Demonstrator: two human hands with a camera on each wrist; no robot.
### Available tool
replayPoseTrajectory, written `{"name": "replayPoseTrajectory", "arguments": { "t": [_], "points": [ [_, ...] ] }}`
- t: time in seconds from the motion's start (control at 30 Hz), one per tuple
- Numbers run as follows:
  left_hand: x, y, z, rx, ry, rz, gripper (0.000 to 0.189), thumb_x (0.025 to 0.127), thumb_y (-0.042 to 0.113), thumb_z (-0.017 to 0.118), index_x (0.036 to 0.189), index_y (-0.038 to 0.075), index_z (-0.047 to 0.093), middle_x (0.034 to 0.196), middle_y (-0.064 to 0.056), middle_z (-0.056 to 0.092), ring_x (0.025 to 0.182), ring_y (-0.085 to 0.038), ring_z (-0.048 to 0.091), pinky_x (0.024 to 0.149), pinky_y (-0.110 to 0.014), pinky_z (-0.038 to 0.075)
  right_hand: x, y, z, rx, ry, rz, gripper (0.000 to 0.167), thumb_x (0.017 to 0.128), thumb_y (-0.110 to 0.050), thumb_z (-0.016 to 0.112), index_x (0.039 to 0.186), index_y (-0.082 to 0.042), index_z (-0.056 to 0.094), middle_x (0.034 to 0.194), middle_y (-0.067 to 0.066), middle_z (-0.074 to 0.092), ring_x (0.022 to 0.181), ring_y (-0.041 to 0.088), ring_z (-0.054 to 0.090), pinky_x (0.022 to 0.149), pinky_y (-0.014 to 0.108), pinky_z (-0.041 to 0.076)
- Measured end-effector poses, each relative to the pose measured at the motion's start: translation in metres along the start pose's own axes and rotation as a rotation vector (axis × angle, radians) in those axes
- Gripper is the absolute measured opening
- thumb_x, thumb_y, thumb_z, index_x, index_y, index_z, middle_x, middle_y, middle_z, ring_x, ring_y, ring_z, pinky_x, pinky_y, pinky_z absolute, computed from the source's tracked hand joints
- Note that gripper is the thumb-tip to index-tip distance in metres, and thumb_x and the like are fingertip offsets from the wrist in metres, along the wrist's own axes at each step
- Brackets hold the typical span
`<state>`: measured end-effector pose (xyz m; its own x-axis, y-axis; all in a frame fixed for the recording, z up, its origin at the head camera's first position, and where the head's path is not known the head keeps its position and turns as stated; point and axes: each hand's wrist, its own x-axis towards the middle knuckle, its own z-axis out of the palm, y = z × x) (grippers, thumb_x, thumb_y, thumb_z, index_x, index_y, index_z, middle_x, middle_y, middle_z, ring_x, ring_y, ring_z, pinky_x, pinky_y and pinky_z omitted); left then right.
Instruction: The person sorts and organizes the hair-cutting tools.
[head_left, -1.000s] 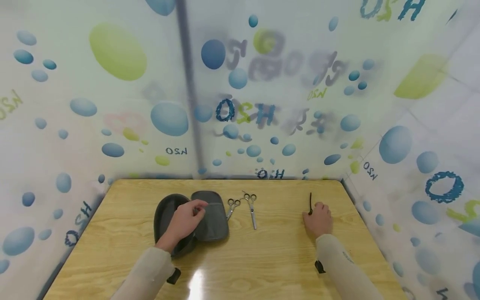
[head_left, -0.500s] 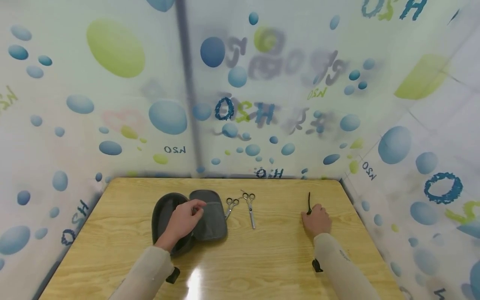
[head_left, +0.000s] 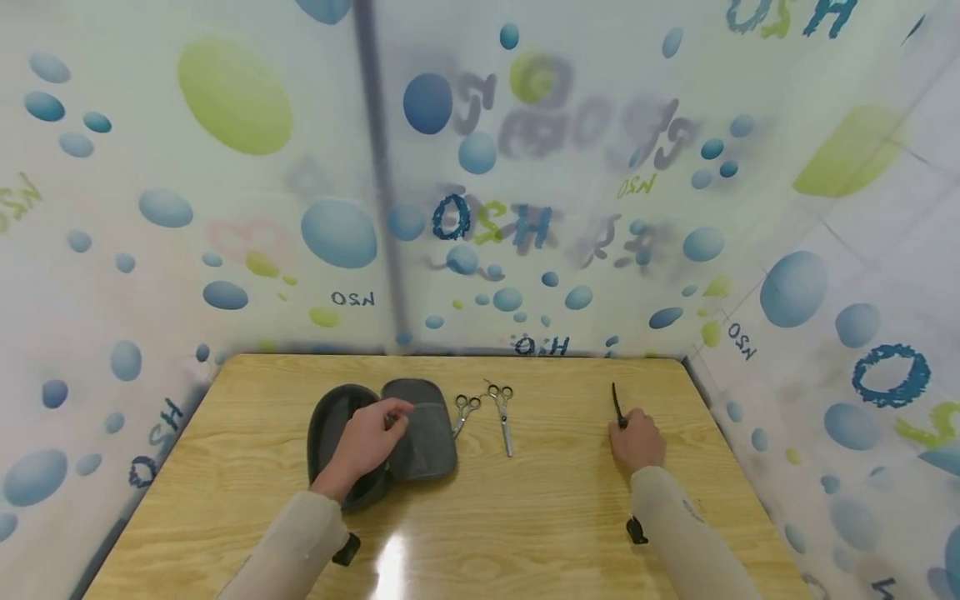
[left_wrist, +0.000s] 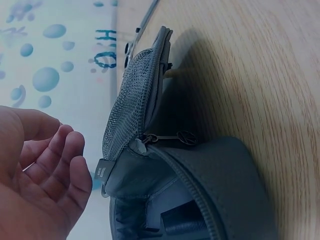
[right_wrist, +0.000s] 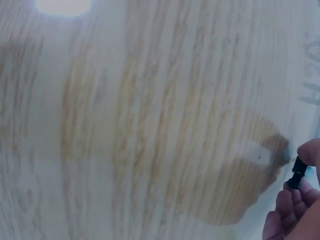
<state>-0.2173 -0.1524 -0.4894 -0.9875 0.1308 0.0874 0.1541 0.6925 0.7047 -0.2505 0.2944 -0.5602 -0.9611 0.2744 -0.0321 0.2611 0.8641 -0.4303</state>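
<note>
My left hand point(head_left: 371, 437) hovers with loosely bent fingers over an unzipped dark grey case point(head_left: 322, 442), holding nothing. In the left wrist view the case's mesh-lined lid point(left_wrist: 132, 95) stands beside those fingers, and a black ribbed item point(left_wrist: 182, 218) lies inside the case. Over at the right of the table, my right hand point(head_left: 637, 439) pinches a slim black tool point(head_left: 617, 403) between thumb and fingers, its thin end pointing away from me. In the right wrist view only a short part of the black tool point(right_wrist: 298, 172) shows; its exact kind I cannot tell.
Two pairs of metal hairdressing scissors lie right of the case: one pair point(head_left: 460, 417) with its blades partly hidden by the lid, the other pair point(head_left: 504, 423) further right. The wooden table point(head_left: 540, 517) ends at a patterned wall point(head_left: 480, 325) behind.
The thin end of the slim black tool has tilted slightly left in my right hand. My left hand has stayed over the case.
</note>
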Motion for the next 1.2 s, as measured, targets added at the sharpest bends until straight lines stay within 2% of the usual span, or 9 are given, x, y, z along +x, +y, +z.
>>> {"name": "replayPoseTrajectory", "arguments": {
  "t": [0.17,0.3,0.43,0.53,0.7,0.9,1.1,1.2],
  "points": [
    [-0.002,0.001,0.0,0.008,0.0,0.01,0.02,0.096,0.014,0.06,0.113,0.01,0.07,0.097,-0.005,0.071,0.068,-0.01,0.055,0.061,-0.029,0.044,0.004,-0.003,0.001,0.053,0.022,-0.026,0.036,0.095,-0.026,0.05,0.114,0.003,0.059,0.109,0.025,0.063,0.097,0.04,0.062,0.082,0.056,0.048],
    [-0.003,0.002,0.0,-0.001,-0.006,0.001,0.021,0.096,0.014,0.06,0.113,0.01,0.07,0.098,-0.005,0.071,0.069,-0.011,0.055,0.062,-0.029,0.044,0.007,-0.014,0.003,0.132,0.011,-0.074,0.035,0.093,-0.028,0.053,0.115,-0.001,0.06,0.113,0.022,0.064,0.1,0.036,0.062,0.085,0.053,0.049],
    [-0.004,0.004,0.0,-0.044,-0.028,-0.005,0.021,0.096,0.013,0.059,0.114,0.009,0.07,0.099,-0.006,0.071,0.074,-0.012,0.06,0.065,-0.03,0.047,0.006,-0.029,0.004,0.23,-0.017,-0.129,0.031,0.093,-0.026,0.06,0.112,-0.003,0.063,0.108,0.019,0.065,0.09,0.03,0.062,0.079,0.047,0.049],
    [-0.004,0.006,0.003,-0.072,-0.048,-0.01,0.022,0.096,0.013,0.059,0.115,0.009,0.069,0.101,-0.008,0.071,0.077,-0.012,0.061,0.066,-0.03,0.049,0.004,-0.037,0.006,0.248,-0.025,-0.174,0.027,0.093,-0.025,0.063,0.11,-0.004,0.064,0.103,0.016,0.066,0.081,0.024,0.06,0.074,0.041,0.049],
    [-0.004,0.009,0.006,-0.095,-0.066,-0.004,0.022,0.097,0.014,0.059,0.117,0.01,0.068,0.105,-0.01,0.07,0.075,-0.011,0.061,0.064,-0.029,0.048,-0.002,-0.053,0.009,0.261,-0.042,-0.253,0.026,0.092,-0.026,0.066,0.108,-0.006,0.066,0.1,0.011,0.066,0.078,0.018,0.058,0.073,0.037,0.049],
    [-0.005,0.019,0.011,-0.075,-0.052,0.068,0.021,0.096,0.013,0.061,0.115,0.012,0.07,0.106,-0.007,0.071,0.084,-0.013,0.064,0.07,-0.029,0.051,-0.012,-0.077,0.013,0.293,-0.035,-0.377,0.024,0.089,-0.024,0.071,0.107,-0.009,0.069,0.093,0.006,0.066,0.079,0.016,0.056,0.073,0.035,0.047],
    [-0.005,0.035,0.017,0.044,-0.012,0.157,0.02,0.094,0.014,0.064,0.112,0.019,0.071,0.105,0.0,0.071,0.09,-0.013,0.065,0.076,-0.033,0.053,-0.025,-0.099,0.015,0.295,-0.043,-0.502,0.023,0.087,-0.024,0.074,0.108,-0.013,0.071,0.098,0.0,0.067,0.085,0.012,0.059,0.078,0.036,0.051],
    [-0.004,0.043,0.02,0.119,0.026,0.236,0.02,0.093,0.013,0.066,0.11,0.02,0.072,0.102,0.003,0.071,0.09,-0.013,0.064,0.078,-0.035,0.052,-0.03,-0.109,0.016,0.287,-0.058,-0.554,0.025,0.087,-0.025,0.074,0.108,-0.014,0.071,0.099,-0.001,0.068,0.086,0.01,0.061,0.079,0.037,0.052]
  ]
}}
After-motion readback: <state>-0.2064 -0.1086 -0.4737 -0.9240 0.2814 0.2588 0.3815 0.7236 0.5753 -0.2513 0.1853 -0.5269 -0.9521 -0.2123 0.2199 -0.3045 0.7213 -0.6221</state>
